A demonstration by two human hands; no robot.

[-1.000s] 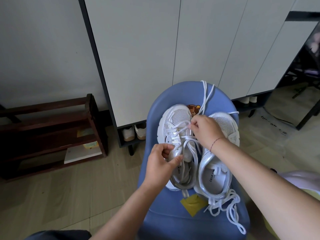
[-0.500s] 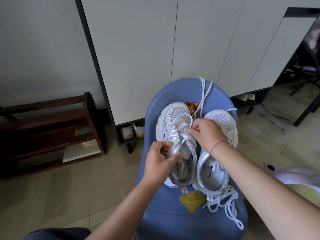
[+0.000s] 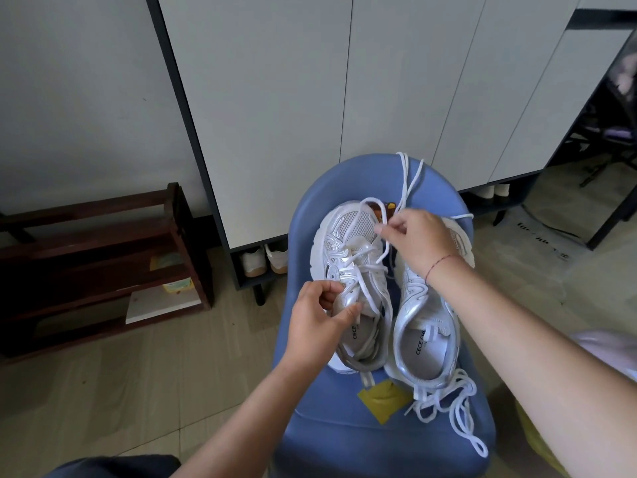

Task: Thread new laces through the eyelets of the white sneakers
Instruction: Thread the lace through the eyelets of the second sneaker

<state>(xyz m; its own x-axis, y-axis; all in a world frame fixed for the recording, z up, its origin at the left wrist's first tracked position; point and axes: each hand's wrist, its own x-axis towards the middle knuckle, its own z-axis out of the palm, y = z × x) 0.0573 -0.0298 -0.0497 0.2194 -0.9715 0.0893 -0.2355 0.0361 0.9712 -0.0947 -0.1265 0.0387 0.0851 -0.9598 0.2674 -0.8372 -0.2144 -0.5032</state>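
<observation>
Head view, the only one we have. Both white sneakers sit side by side on the blue chair seat (image 3: 344, 429), toes pointing away from the person, so the eyelet rows face up at us.

The left hand (image 3: 317, 315) grips the laced sneaker (image 3: 348, 243) at its collar. The thumb lies across the tongue and the fingers curl over the outer side; we read this as bracing the shoe so a pull does not drag it.

The right hand (image 3: 418, 241), beyond the left hand and toward the toe, pinches the lace (image 3: 370, 267) between thumb and forefinger, with the rest of the fingers curled. A loop stands up just past its fingertips, and two loose strands run on over the chair edge. Probably slack is being drawn through a low eyelet; which eyelet, we cannot tell.

The second sneaker (image 3: 424, 343) lies under the right forearm, unlaced as far as we see. A spare lace bundle (image 3: 458, 408) lies at its heel, likely waiting its turn. A yellow tag (image 3: 382, 398) sits near the left wrist. Judged early in the task: a few crossings done on one shoe.
</observation>
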